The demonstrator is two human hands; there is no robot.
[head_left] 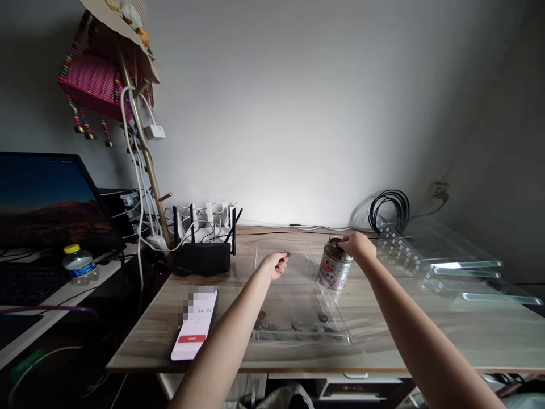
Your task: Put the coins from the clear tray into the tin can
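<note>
My left hand (275,266) is raised over the clear plastic tray (293,295), its fingers pinched together with a small dark edge at the tips that I cannot make out. Several small round pieces that look like coins (296,325) lie near the tray's front edge. Behind the tray's right side stands a round metal tin (335,271) with a colourful printed pattern, upright. At the top of this tin is my right hand (360,247), fingers closed and touching its lid area; whatever they pinch is hidden.
To the left lie a phone (196,326) and a black router (203,258) with antennas. Clear plastic trays (451,272) are stacked at the right, near a coiled black cable (388,211). A bottle (80,264) stands by the monitor (51,199). The desk's front edge (298,370) is close.
</note>
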